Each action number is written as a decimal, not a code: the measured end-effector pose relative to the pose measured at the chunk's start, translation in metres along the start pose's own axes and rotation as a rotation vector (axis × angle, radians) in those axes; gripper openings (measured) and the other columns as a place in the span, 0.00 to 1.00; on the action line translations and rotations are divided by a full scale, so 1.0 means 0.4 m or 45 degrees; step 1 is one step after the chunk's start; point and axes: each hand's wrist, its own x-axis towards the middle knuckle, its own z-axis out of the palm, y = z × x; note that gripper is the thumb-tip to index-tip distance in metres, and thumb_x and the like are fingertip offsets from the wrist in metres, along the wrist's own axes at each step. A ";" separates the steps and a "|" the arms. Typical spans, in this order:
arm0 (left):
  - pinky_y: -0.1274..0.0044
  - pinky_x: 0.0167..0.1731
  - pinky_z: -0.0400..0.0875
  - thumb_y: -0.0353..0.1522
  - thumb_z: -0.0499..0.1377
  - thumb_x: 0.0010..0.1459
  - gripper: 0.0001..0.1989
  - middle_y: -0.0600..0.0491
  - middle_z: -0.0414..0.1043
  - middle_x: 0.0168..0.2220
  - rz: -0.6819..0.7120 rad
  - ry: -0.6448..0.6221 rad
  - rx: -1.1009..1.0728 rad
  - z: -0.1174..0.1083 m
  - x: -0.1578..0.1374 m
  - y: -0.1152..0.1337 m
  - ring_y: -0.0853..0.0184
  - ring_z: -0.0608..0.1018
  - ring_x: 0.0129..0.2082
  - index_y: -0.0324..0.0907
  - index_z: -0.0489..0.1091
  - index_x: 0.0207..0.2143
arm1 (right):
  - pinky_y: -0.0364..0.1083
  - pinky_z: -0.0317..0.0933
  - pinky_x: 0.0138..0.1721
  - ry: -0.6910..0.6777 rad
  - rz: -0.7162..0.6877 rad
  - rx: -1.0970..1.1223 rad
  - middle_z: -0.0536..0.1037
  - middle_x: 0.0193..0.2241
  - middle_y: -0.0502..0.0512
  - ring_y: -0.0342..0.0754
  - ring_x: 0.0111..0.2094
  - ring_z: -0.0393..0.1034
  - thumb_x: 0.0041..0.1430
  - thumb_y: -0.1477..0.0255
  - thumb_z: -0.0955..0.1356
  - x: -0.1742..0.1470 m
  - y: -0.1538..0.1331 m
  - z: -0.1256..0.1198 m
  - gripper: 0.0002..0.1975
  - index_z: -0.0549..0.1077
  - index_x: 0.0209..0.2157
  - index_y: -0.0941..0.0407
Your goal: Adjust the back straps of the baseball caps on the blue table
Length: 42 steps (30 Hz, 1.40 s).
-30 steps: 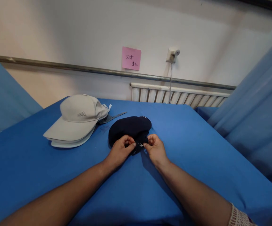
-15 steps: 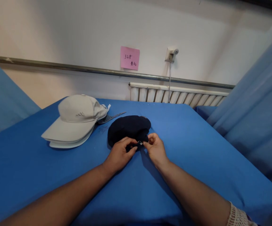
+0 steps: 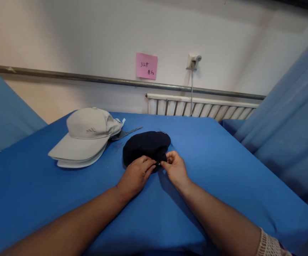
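Note:
A dark navy cap (image 3: 145, 145) lies on the blue-covered table, its strap end and a small metal buckle (image 3: 158, 164) toward me. My left hand (image 3: 137, 174) is closed on the cap's near edge, just left of the buckle, with thumb and fingers pressed together. From the right, my right hand (image 3: 176, 169) pinches the strap beside the buckle between thumb and fingers. The fingers partly hide the buckle and the strap. To the left of the navy cap sit stacked light grey caps (image 3: 88, 124), their brims pointing left toward me.
The blue cloth (image 3: 223, 170) covers the table up to the wall. A white radiator (image 3: 180, 106), a metal rail (image 3: 95, 79), a pink note (image 3: 146, 66) and a plugged socket (image 3: 193, 62) are behind it. Blue curtains (image 3: 290, 124) hang at both sides.
My left fingers have closed together and moved over the buckle, which now shows less. My right hand stays nearly in place. The navy cap has barely shifted.

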 end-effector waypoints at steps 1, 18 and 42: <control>0.72 0.41 0.73 0.32 0.53 0.66 0.11 0.50 0.75 0.39 -0.004 -0.006 0.013 -0.002 0.001 0.002 0.65 0.77 0.39 0.42 0.73 0.45 | 0.42 0.56 0.27 0.001 -0.002 -0.005 0.66 0.20 0.42 0.40 0.22 0.60 0.41 0.72 0.69 0.000 -0.001 0.000 0.10 0.63 0.27 0.53; 0.72 0.39 0.72 0.30 0.52 0.66 0.12 0.49 0.72 0.39 0.018 -0.069 0.139 0.001 0.000 0.003 0.64 0.75 0.38 0.42 0.74 0.44 | 0.42 0.55 0.26 -0.023 0.020 -0.022 0.66 0.20 0.42 0.40 0.22 0.60 0.41 0.74 0.69 0.000 0.001 0.000 0.10 0.64 0.27 0.54; 0.72 0.40 0.73 0.29 0.51 0.65 0.11 0.50 0.72 0.39 0.037 -0.085 0.007 -0.007 0.002 0.003 0.65 0.76 0.39 0.42 0.73 0.41 | 0.42 0.56 0.26 -0.039 0.039 -0.040 0.66 0.19 0.42 0.40 0.21 0.60 0.41 0.73 0.69 -0.006 -0.016 -0.001 0.10 0.64 0.27 0.53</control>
